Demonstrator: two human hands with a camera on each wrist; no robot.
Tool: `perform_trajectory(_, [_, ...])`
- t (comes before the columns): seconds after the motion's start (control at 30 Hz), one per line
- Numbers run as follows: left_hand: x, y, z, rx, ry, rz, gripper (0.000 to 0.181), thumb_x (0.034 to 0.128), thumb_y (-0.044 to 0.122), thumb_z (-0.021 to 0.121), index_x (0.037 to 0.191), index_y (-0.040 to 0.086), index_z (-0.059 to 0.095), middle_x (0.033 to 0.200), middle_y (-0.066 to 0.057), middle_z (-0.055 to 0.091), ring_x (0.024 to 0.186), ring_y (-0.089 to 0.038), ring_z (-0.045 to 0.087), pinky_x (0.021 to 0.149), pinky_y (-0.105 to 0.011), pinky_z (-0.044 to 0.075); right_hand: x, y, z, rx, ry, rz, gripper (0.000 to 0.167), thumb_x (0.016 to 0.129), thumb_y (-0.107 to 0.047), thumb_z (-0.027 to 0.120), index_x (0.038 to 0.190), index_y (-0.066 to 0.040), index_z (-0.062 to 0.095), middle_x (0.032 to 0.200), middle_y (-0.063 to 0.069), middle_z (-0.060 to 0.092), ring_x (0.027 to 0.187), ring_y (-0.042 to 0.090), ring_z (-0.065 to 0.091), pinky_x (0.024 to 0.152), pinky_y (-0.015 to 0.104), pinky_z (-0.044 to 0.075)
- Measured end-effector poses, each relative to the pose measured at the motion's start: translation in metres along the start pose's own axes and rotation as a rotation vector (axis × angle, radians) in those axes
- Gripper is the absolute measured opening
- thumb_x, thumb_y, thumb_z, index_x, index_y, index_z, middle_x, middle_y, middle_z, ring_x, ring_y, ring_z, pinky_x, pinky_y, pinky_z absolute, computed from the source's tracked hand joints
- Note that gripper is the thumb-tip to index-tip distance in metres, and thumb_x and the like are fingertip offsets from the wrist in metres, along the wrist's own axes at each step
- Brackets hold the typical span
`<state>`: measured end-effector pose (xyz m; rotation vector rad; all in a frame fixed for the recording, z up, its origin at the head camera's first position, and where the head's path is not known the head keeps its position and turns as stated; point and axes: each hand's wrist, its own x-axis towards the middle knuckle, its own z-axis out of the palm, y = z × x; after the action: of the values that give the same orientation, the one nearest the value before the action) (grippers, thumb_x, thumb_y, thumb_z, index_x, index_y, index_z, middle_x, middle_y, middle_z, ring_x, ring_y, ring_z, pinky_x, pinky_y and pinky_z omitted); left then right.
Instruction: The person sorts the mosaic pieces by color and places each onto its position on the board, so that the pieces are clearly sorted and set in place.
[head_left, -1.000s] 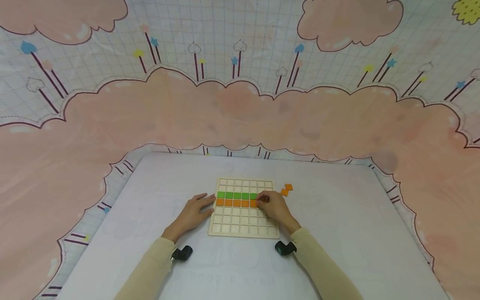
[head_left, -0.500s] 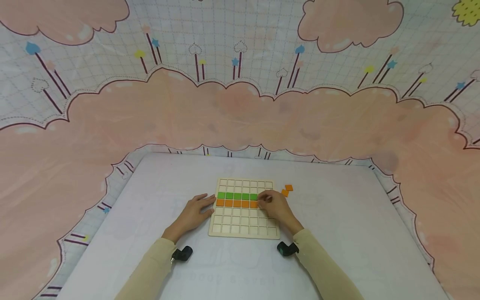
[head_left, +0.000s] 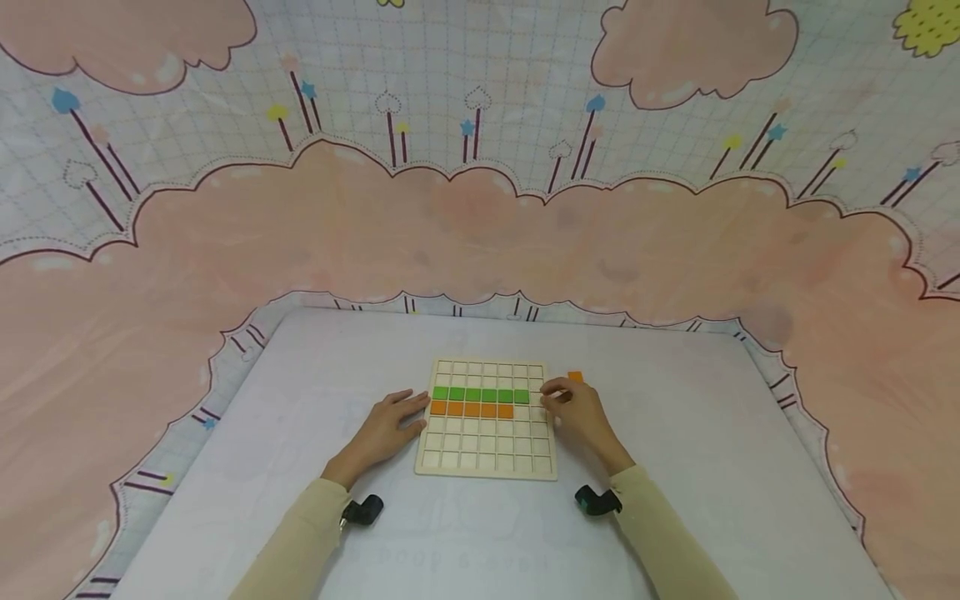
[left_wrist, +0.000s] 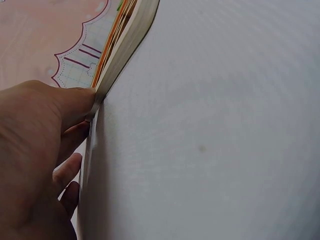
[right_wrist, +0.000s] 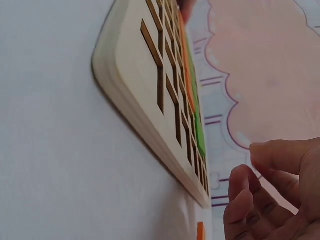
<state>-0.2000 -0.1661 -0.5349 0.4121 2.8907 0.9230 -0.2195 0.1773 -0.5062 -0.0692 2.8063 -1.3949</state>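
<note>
A pale wooden grid board (head_left: 487,460) lies on the table, with a row of several green tiles (head_left: 482,395) and, just nearer, a row of several orange tiles (head_left: 473,410). Along the board's left edge rests my left hand (head_left: 382,429), fingers extended; in the left wrist view its thumb (left_wrist: 75,102) touches the rim. My right hand (head_left: 585,417) is raised beside the board's right edge. Its thumb and bent fingers are apart with nothing between them in the right wrist view. A loose orange tile (head_left: 575,377) shows partly behind that hand.
The white tabletop (head_left: 315,358) surrounds the board on every side. A patterned cloth with clouds (head_left: 480,225) hangs behind it and along its sides. A black wrist camera (head_left: 597,500) sits at the right cuff, another device (head_left: 363,510) at the left.
My right hand has moved right from the tile rows to the board's edge, uncovering another green tile in the row. It now hides one loose orange tile. My left hand has stayed put.
</note>
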Motion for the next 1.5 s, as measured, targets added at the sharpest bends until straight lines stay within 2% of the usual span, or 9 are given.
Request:
perform_trajectory(0.2, [0.000,0.000,0.000,-0.005,0.007,0.004,0.051,0.0962,0.027,0.063,0.144,0.014,0.051,0.153,-0.001,0.046,0.146,-0.033,0.032,0.116,-0.061,0.029,0.001,0.008,-0.014,-0.024,0.023,-0.006,0.016,0.091,-0.014,0.068,0.106,-0.010,0.072,0.113,0.009,0.070,0.096,0.024,0.066,0.078,0.033,0.055])
perform_trajectory(0.33, [0.000,-0.001,0.000,-0.006,0.011,0.003,0.051,0.0960,0.027,0.063,0.144,0.014,0.051,0.153,-0.001,0.046,0.146,-0.034,0.032,0.115,-0.062,0.030,0.002,0.014,-0.022,-0.011,0.042,-0.029,0.016,0.090,-0.013,0.069,0.105,-0.007,0.072,0.121,0.014,0.069,0.094,0.026,0.067,0.073,0.029,0.054])
perform_trajectory(0.5, [0.001,-0.001,0.001,-0.003,0.008,-0.006,0.051,0.0961,0.028,0.063,0.144,0.015,0.051,0.154,0.000,0.046,0.146,-0.034,0.032,0.115,-0.062,0.030,0.006,0.023,-0.029,0.015,0.048,-0.019,0.018,0.090,-0.014,0.070,0.107,-0.006,0.072,0.127,0.014,0.066,0.090,0.023,0.068,0.066,0.022,0.052])
perform_trajectory(0.7, [0.001,-0.001,0.001,-0.005,0.011,-0.009,0.051,0.0959,0.027,0.064,0.144,0.015,0.051,0.153,0.000,0.046,0.146,-0.034,0.033,0.115,-0.062,0.030,0.012,0.029,-0.036,0.017,0.043,0.011,0.024,0.091,-0.016,0.071,0.113,-0.006,0.071,0.119,0.014,0.069,0.089,0.023,0.066,0.061,0.022,0.052])
perform_trajectory(0.9, [0.001,-0.001,0.001,0.001,0.014,0.009,0.050,0.0960,0.027,0.063,0.143,0.013,0.051,0.153,0.000,0.047,0.146,-0.034,0.034,0.115,-0.062,0.030,0.016,0.032,-0.042,0.001,0.038,0.006,0.024,0.092,-0.013,0.068,0.113,-0.004,0.071,0.117,0.016,0.070,0.092,0.026,0.067,0.064,0.022,0.052])
perform_trajectory(1.03, [0.001,-0.001,0.001,0.006,0.018,0.015,0.050,0.0962,0.026,0.063,0.143,0.013,0.051,0.153,-0.001,0.047,0.146,-0.034,0.034,0.115,-0.062,0.030,0.020,0.034,-0.044,0.012,0.036,0.033,0.024,0.092,-0.013,0.067,0.114,-0.004,0.069,0.118,0.017,0.068,0.093,0.026,0.066,0.063,0.023,0.052])
perform_trajectory(1.37, [0.000,0.000,0.001,-0.009,0.010,0.004,0.050,0.0963,0.027,0.063,0.143,0.013,0.051,0.153,-0.001,0.046,0.146,-0.034,0.033,0.116,-0.061,0.029,0.035,0.046,-0.042,-0.068,0.067,0.067,0.026,0.092,-0.012,0.066,0.116,-0.005,0.069,0.116,0.016,0.069,0.098,0.027,0.061,0.080,0.031,0.053])
perform_trajectory(1.5, [0.000,-0.001,0.001,-0.002,0.015,0.014,0.050,0.0964,0.027,0.063,0.143,0.013,0.051,0.153,0.000,0.047,0.146,-0.034,0.033,0.116,-0.061,0.030,0.039,0.048,-0.040,-0.063,0.056,0.093,0.029,0.091,-0.012,0.066,0.119,-0.004,0.068,0.120,0.016,0.068,0.103,0.028,0.059,0.086,0.035,0.052])
